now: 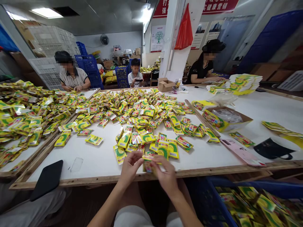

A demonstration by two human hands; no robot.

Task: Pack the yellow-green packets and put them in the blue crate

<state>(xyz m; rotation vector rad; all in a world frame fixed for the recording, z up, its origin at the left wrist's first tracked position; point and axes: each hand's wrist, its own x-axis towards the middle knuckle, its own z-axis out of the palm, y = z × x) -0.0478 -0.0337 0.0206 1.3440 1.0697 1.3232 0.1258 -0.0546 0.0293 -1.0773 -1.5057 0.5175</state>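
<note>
Both my hands come together over the table's front edge, around one small yellow and green printed packet box (pixel 148 164). My left hand (pixel 131 165) pinches its left side between thumb and fingers. On the other side my right hand (pixel 164 171) has its fingers closed on the box, which is somewhat blurred. Just beyond my hands lie more of these packet boxes (pixel 124 138), some flat and some with white end flaps sticking out. They join a wide heap (pixel 139 110) across the middle of the white table (pixel 94 157).
A blue crate (pixel 210 201) of packet boxes stands low at my right. On the table are a black phone (pixel 48 176), a pink phone case (pixel 241 153), a dark mug (pixel 272 148) and an open carton (pixel 229 118). Wooden strips (pixel 201 118) divide the tabletop. Several people sit beyond it.
</note>
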